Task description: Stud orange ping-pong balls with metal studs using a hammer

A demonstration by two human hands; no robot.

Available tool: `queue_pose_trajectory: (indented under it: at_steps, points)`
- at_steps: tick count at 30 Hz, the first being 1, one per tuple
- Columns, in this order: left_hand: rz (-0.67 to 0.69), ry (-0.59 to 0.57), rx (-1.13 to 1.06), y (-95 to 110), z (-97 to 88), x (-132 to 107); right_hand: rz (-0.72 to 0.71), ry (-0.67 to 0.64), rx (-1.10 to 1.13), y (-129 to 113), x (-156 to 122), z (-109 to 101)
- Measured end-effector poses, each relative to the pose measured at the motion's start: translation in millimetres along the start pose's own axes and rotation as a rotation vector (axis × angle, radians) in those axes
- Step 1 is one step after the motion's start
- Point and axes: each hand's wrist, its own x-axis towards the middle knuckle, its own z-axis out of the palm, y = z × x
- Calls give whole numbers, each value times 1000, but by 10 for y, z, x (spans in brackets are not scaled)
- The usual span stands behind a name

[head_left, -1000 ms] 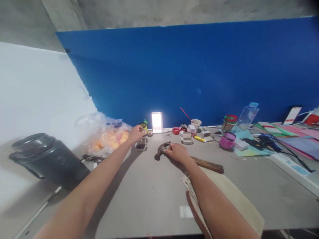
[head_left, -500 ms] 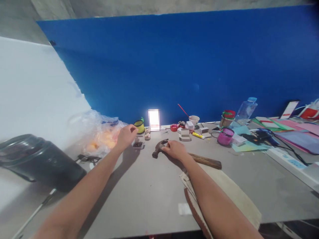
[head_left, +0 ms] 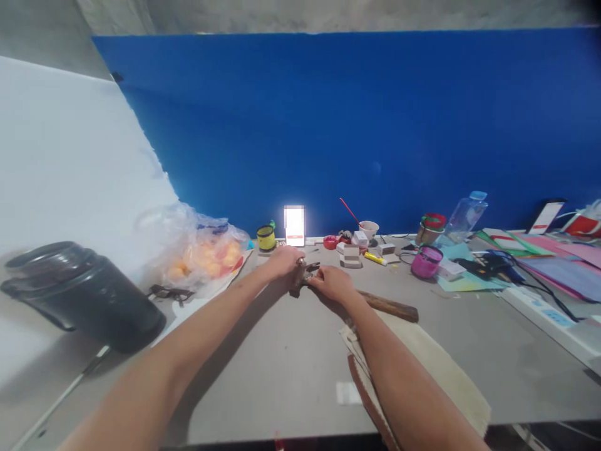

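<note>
A claw hammer (head_left: 390,307) with a wooden handle lies on the grey table, its dark metal head to the left. My right hand (head_left: 334,283) is over the hammer beside the head, thumb and fingers pinched together. Whatever is between them is too small to name. My left hand (head_left: 284,262) is closed just left of the hammer head, its fingertips close to those of my right hand. A small brownish thing shows at the left fingertips, too blurred to name. Beneath my right forearm lies a cream cloth (head_left: 441,363) with a brown edge.
At left stand a dark tumbler (head_left: 89,297) and a plastic bag of orange fruit (head_left: 201,254). Along the back are a lit phone (head_left: 295,227), a yellow pot (head_left: 266,238), small boxes (head_left: 351,255) and a paper cup (head_left: 369,228). A power strip (head_left: 544,307) lies right.
My left hand has moved right, from above a small tray of dark bits to the hammer head. My right hand and the hammer have stayed in place. The view has shifted slightly.
</note>
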Motion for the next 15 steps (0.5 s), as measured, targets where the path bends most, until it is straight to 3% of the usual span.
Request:
queue_pose_trajectory:
  at_steps: [3, 9, 13, 15]
  points:
    - [-81, 11, 18, -129, -29, 84, 3, -6, 8, -3, 6, -4]
    - [-338, 3, 56, -641, -177, 87, 1, -23, 21, -3, 35, -17]
    - [-402, -1, 22, -751, -240, 29, 1, -26, 15, -5, 31, -21]
    - [-444, 55, 4, -763, -295, -41, 0, -20, 17, -3, 29, -19]
